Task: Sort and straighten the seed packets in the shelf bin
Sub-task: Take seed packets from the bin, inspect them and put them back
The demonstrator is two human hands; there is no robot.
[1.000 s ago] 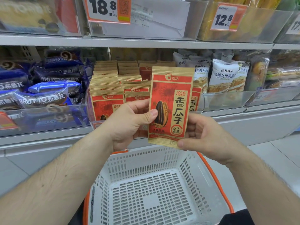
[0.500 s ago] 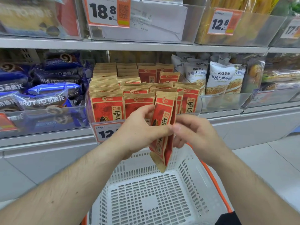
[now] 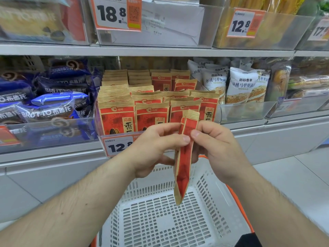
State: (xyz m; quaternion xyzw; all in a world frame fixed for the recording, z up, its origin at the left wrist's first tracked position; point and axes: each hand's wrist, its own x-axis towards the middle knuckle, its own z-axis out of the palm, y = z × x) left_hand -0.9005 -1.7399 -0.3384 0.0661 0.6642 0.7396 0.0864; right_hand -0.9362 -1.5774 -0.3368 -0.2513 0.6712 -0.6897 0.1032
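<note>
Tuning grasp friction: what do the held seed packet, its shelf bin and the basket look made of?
Seed packet: matte kraft-style paper, tan edges, creased; lining unknown. Shelf bin: clear glossy rigid plastic, see-through with glare. Basket: white moulded plastic, slotted, semi-matte.

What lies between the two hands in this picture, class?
In the head view, a red seed packet turned edge-on hangs between the left hand and right hand, both pinching it above the white basket.
</note>
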